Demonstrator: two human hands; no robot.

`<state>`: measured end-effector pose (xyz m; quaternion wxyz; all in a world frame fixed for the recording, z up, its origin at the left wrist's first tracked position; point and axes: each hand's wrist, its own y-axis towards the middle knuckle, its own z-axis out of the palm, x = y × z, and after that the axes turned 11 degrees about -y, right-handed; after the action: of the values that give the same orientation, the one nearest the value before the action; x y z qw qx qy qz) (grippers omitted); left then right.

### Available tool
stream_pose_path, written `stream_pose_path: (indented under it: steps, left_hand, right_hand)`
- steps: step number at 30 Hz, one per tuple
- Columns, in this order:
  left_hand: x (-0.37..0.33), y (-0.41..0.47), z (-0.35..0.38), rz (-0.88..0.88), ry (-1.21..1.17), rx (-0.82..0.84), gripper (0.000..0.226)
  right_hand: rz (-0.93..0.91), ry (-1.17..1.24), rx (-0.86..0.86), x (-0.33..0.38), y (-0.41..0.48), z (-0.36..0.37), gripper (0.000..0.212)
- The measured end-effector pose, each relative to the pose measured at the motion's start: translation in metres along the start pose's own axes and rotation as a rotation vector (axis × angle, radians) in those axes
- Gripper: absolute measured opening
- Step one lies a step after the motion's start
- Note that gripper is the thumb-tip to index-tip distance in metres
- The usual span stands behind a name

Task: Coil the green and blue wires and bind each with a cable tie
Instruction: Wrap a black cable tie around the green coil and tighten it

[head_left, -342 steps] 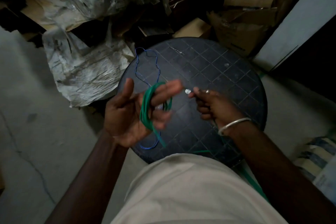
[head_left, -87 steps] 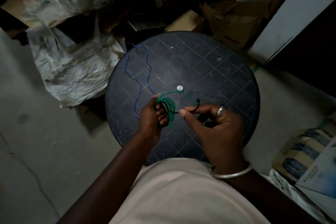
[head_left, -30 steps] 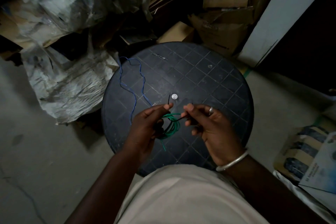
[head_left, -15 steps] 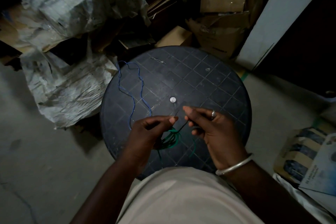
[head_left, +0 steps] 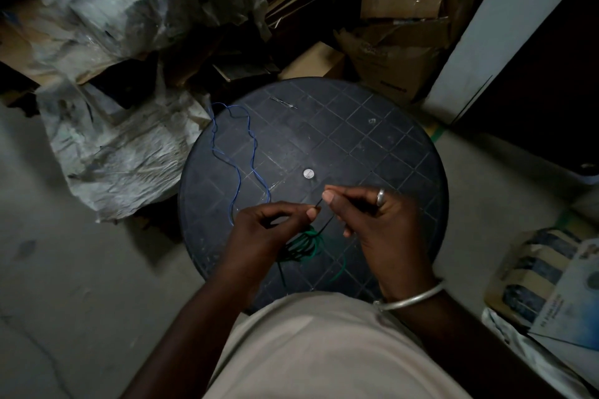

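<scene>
the left hand [head_left: 265, 230] and the right hand [head_left: 372, 220] meet over the round black worktop [head_left: 372, 139]. the fingers of each hand are pinched together on a thin black cable tie [head_left: 325, 223]. the tie runs down to the green wire [head_left: 304, 244], which hangs in a small coil between the hands, at about 6 o'clock on the worktop. the blue wire [head_left: 238, 152] lies loose and wavy at about 9 o'clock. a small silver disc [head_left: 308, 174] sits at the middle of the worktop.
</scene>
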<state>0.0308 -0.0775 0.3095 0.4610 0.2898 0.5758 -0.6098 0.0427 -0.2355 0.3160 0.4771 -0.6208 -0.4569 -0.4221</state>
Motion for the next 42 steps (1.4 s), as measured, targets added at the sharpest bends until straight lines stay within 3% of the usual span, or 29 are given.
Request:
stream_pose_path:
  steps: [11,15,22,42]
  left_hand:
    - [0.0023,-0.0023,-0.0016,0.052,0.001,-0.031,0.019]
    - [0.0034,-0.0022,-0.0017,0.057,-0.003,-0.040,0.027]
    - [0.0047,-0.0015,-0.0005,0.072,-0.012,-0.030,0.007]
    - [0.0032,0.0009,0.0026,0.050,-0.009,-0.028,0.019]
  right_hand:
    - [0.060,-0.006,-0.001,-0.0017,-0.0031,0.0025,0.007]
    - [0.063,0.004,-0.029,-0.0014,-0.0043,0.0033,0.005]
    - [0.053,-0.014,-0.027,0.0001,-0.0037,0.0042,0.006]
    - [0.037,0.029,-0.079,0.0043,-0.0040,0.0063,0.009]
